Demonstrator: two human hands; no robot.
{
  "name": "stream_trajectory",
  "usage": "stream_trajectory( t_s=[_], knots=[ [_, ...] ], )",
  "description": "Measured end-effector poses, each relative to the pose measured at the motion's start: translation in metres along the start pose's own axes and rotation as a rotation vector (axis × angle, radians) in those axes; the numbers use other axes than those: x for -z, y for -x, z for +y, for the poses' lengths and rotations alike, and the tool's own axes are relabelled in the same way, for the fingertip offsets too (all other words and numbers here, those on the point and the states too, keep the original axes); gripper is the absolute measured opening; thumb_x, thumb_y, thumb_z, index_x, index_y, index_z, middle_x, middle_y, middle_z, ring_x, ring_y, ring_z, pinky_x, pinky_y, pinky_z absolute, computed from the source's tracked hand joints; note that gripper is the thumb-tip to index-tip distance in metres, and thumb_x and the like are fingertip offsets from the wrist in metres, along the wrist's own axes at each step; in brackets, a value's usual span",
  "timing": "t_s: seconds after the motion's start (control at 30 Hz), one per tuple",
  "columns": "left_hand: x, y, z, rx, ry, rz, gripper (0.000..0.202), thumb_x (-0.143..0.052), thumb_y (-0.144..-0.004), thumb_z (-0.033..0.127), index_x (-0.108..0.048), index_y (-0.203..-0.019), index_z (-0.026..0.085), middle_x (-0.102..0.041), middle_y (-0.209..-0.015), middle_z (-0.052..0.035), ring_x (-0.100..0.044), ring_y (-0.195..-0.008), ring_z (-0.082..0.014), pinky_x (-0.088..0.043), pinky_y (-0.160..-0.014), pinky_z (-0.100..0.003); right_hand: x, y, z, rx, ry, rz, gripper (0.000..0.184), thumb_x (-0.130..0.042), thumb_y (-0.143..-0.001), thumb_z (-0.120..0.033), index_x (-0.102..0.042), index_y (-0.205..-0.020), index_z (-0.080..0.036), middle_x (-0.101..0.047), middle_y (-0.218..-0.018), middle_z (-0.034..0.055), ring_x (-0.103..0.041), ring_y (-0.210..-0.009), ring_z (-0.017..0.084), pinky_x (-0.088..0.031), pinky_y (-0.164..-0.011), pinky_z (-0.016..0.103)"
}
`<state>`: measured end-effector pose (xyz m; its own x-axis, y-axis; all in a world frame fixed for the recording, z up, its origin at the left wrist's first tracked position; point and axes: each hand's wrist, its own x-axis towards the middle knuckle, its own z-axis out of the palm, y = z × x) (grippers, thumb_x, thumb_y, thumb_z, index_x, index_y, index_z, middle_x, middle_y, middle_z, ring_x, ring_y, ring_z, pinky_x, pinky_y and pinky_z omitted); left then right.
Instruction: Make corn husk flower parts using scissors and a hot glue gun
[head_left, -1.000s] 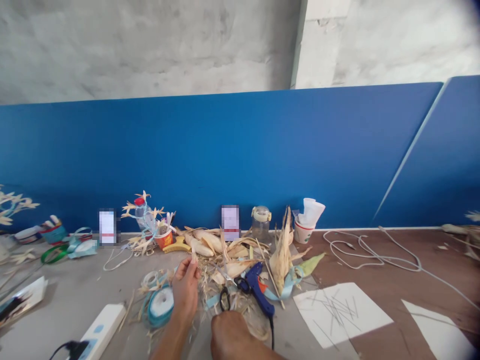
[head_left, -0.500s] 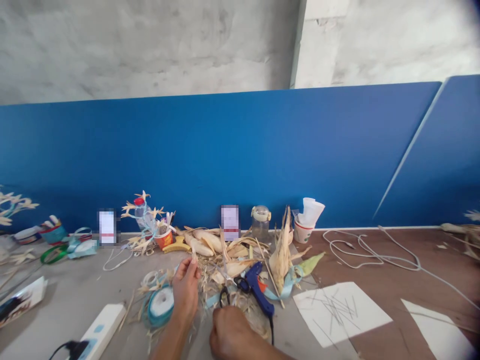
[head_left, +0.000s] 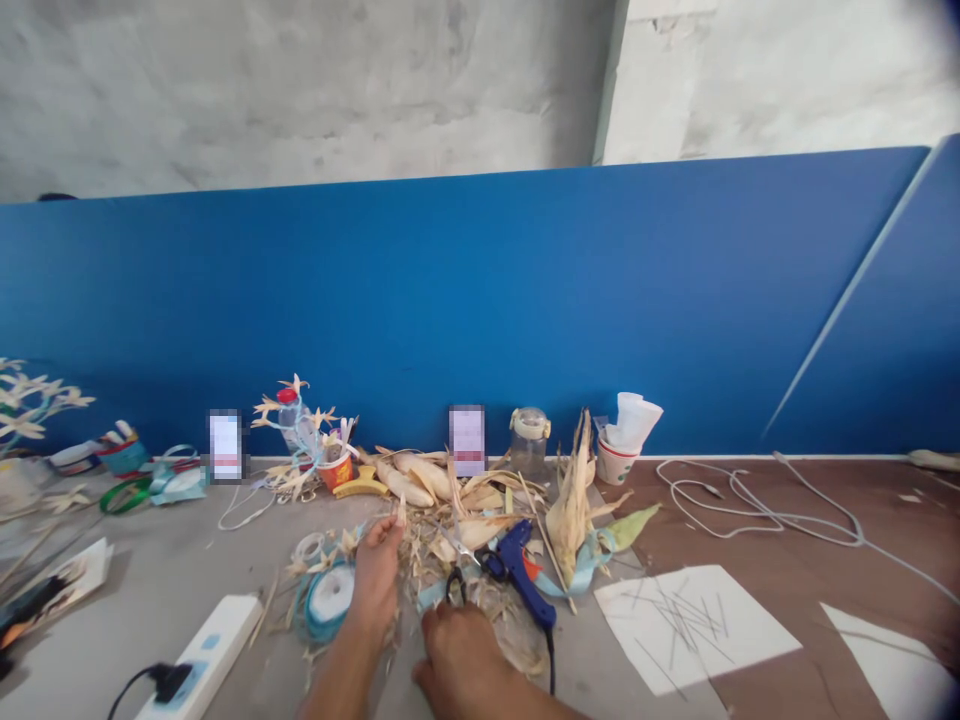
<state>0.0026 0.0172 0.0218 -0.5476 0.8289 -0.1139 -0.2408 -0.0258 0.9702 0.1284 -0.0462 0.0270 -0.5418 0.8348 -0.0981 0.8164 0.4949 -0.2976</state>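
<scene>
In the middle of the desk, my left hand is raised with thumb and fingers pinched on a small pale strip of corn husk. My right hand is curled, back up, at the lower black handle of a pair of scissors; its fingertips are hidden. The scissors' handles are apart and the blades lie over husk scraps. A blue glue gun lies just right of them. Left of my left hand is a spool of blue ribbon, with pale husk flowers beside it.
Dried corn husks are heaped toward the blue partition. A lidded jar, a paper cup and a phone stand behind. White paper with thin sticks lies right; a power strip lies left.
The whole view has shifted slightly, so things appear a little further right and higher. Both hands keep nearly the same places over the desk.
</scene>
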Motion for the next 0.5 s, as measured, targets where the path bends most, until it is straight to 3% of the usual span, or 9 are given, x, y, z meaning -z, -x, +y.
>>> stream_trajectory(
  t_s=[0.3,0.5],
  knots=[
    [0.0053,-0.0042,0.0005,0.085,0.036,-0.065,0.02,-0.075,-0.057,0.027,-0.06,-0.068,0.019,-0.058,-0.067,0.0031,-0.054,-0.063,-0.013,-0.039,-0.059,-0.025,0.0019,0.0023,-0.0018,-0.022,-0.018,-0.019,0.031,-0.061,-0.078,-0.025,-0.067,-0.104,-0.009,-0.069,-0.104,0.0168,-0.067,-0.092,0.031,-0.052,-0.083,0.04],
    [0.0012,-0.001,-0.0036,0.191,0.255,-0.13,0.028,-0.078,-0.053,0.021,-0.057,-0.071,0.02,-0.063,-0.065,0.0005,-0.061,-0.061,-0.0151,-0.049,-0.064,-0.03,-0.0018,0.0,0.0006,-0.031,-0.045,-0.014,0.032,-0.063,-0.075,-0.026,-0.067,-0.102,-0.009,-0.07,-0.103,0.0171,-0.067,-0.091,0.031,-0.052,-0.081,0.038]
  ],
)
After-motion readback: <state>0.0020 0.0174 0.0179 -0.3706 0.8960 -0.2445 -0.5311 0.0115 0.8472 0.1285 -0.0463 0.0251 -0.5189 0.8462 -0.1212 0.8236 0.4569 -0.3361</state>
